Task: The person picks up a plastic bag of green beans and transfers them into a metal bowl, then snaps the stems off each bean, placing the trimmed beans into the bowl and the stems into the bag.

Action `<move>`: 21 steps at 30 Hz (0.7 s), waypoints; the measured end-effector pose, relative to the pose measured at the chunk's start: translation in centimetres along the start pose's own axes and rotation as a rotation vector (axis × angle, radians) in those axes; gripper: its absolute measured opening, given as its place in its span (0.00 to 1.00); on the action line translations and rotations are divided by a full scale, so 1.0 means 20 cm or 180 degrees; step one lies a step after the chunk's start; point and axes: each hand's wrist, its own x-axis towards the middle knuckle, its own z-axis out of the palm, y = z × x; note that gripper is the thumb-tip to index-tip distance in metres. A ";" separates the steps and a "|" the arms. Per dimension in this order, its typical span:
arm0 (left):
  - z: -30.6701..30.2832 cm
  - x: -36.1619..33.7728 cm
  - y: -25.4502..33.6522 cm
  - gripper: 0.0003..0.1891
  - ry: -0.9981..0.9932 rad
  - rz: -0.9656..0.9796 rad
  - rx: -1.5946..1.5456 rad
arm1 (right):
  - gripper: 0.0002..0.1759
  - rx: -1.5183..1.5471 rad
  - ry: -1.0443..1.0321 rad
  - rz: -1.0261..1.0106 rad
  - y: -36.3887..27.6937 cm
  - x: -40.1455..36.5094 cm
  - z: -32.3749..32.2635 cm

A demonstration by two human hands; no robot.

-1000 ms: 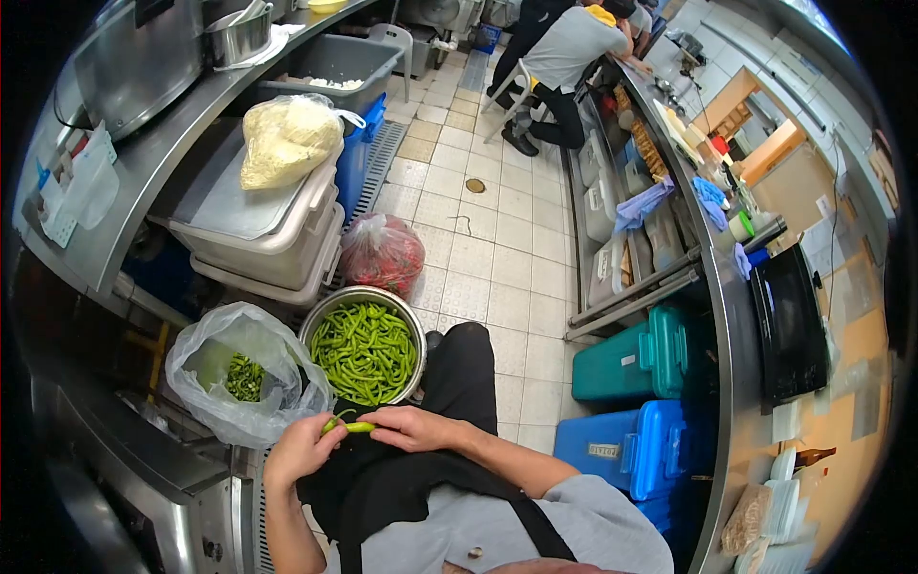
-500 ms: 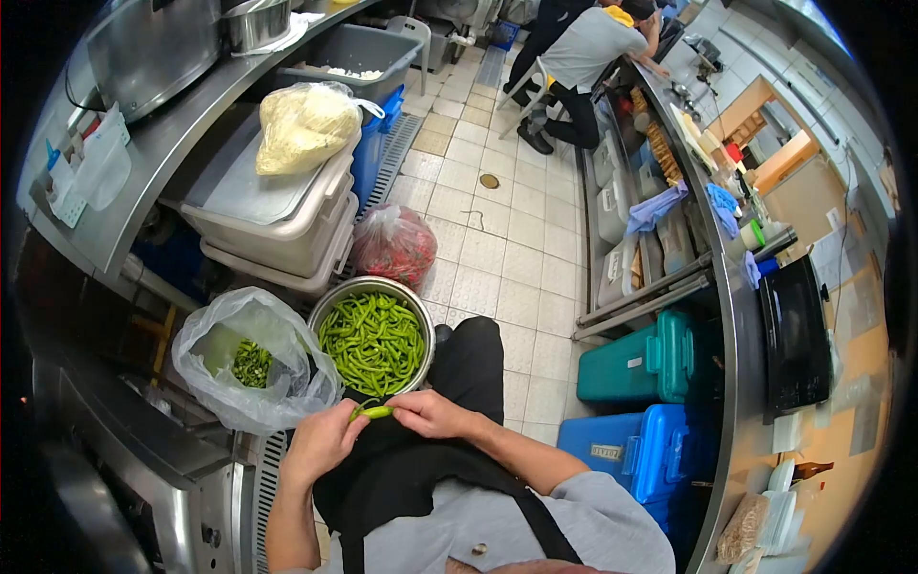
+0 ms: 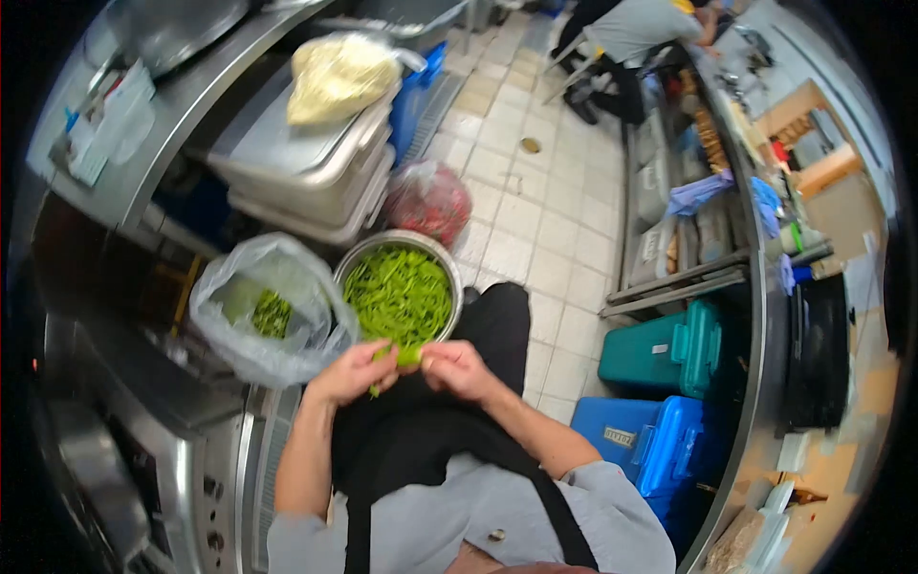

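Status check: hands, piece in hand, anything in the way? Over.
Left hand and right hand both pinching one green chilli. Held at near rim of steel bowl of chillies. Plastic bag close beside left hand, nothing blocking.

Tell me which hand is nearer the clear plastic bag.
Left. The left hand sits beside the plastic bag, at its lower right edge, pinching one end of a green pod; the right hand holds the other end, farther off, below the steel bowl.
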 end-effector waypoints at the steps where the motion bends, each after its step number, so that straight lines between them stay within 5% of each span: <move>1: -0.02 0.00 0.03 0.13 0.0132 0.0194 0.0340 | 0.11 -0.0007 0.0097 0.0065 -0.04 0.01 0.00; 4: -0.04 -0.06 0.09 0.12 0.0295 0.0489 0.0789 | 0.12 0.0018 0.0366 0.0199 -0.05 0.01 -0.01; 6: -0.02 -0.12 0.18 0.13 0.0271 0.0151 0.0771 | 0.12 0.0096 0.0596 0.0467 -0.03 0.01 -0.03; 14: -0.01 -0.10 0.14 0.14 -0.0129 -0.0103 0.1740 | 0.15 -0.0481 0.0148 0.0453 -0.06 0.06 0.01; 17: 0.03 -0.09 0.07 0.16 0.0007 0.0480 0.2774 | 0.17 -0.0582 -0.0093 0.0697 -0.03 0.05 0.01; 21: 0.09 -0.13 0.07 0.17 -0.0020 -0.0151 0.3345 | 0.18 -0.0546 -0.0452 0.0956 0.02 0.01 -0.02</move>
